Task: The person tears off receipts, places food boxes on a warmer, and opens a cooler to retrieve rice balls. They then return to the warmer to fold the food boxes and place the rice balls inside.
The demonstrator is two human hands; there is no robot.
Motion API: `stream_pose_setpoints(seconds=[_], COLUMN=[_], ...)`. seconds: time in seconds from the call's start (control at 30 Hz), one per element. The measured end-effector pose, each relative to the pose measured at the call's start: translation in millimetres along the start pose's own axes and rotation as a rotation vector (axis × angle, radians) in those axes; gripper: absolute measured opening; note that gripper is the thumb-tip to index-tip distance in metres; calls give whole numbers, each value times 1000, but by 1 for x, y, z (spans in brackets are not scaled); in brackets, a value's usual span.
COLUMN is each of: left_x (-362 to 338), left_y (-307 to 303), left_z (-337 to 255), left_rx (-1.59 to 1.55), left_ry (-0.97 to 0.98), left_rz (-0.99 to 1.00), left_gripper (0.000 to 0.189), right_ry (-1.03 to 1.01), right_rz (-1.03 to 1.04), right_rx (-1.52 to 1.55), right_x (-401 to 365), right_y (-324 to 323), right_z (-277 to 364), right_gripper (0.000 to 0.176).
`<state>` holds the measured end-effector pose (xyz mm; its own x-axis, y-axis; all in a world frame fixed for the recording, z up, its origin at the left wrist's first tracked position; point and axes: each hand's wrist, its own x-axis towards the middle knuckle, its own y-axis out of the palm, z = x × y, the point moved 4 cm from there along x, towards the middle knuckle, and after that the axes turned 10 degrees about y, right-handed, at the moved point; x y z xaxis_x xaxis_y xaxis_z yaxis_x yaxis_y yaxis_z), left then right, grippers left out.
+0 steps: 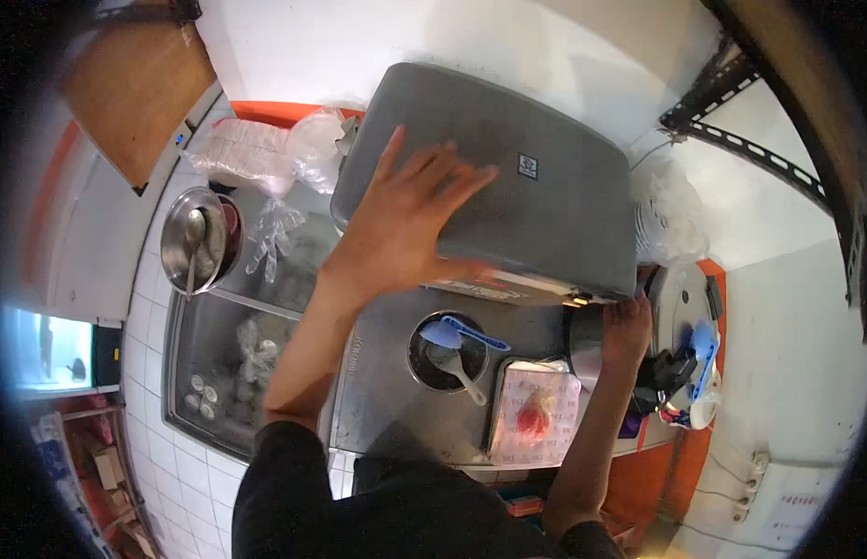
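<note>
My left hand (401,219) is over the large grey lid (564,219) of a box-like appliance, fingers spread, nothing held. Whether it touches the lid I cannot tell. My right hand (627,328) is at the lid's lower right corner, its fingers curled beside a dark pot-like container (584,347); what they hold, if anything, is hidden. Below the lid, a round opening (417,365) in the steel counter holds a blue scoop (441,333) and a pale rice paddle (466,380). Right of it lies a tray with printed paper (562,410) and a small bag of red contents (533,424).
A steel bowl with spoons (177,244), a clear plastic glove (273,233) and plastic bags (257,154) are at the left. Another blue scoop (702,349) hangs near a round metal lid (680,298) at the right. A black slotted metal shelf frame (759,154) juts in at the upper right.
</note>
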<state>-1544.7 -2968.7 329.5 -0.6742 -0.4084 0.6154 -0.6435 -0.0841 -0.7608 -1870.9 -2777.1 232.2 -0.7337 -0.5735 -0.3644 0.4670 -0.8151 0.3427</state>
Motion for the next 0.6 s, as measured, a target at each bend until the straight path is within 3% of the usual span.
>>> stream_pose_setpoints(seconds=[0.07, 0.17, 0.2, 0.23, 0.33, 0.37, 0.4, 0.47, 0.5, 0.53, 0.57, 0.6], left_x=[-14, -45, -42, -37, -21, -10, 3, 41, 70, 92, 114, 115], left_y=[11, 39, 36, 29, 15, 5, -10, -24, -29, -43, -56, -53], left_z=[14, 30, 27, 26, 25, 26, 27, 38, 48, 45, 42, 45], left_rx=[18, 180, 191, 210, 229, 219, 316, 395, 368, 441, 515, 511], left_ry=[-10, -22, 49, 126, 200, 205, 229, 263, 344, 315, 286, 285], left_rz=[53, 159, 82, -8, -42, -37, -72, -95, -282, -269, -254, -252], left_gripper=[74, 84, 85, 86, 85, 85, 85, 84, 60, 57, 63, 63], right_ry=[-13, -41, -14, -138, -206, -148, -342, -468, -415, -371, -355, -512], right_rz=[-126, -116, -124, -176, -135, -37, -152, -10, 192, 334, 394, 215], right_rx=[-103, -61, -91, -171, -104, 44, -290, -152, 53, 123, 67, -299], right_x=[13, 9, 12, 19, 17, 17, -1, 3, 12, 21, 25, 10], right_y=[-10, -7, -12, -16, -9, -5, 20, 28, 30, 41, 61, 109], right_z=[-7, -13, -17, -9, 22, 35, 64, 102, 113, 116, 108, 85], right_gripper=[39, 36, 36, 35, 35, 34, 37, 41, 44, 48, 52, 47])
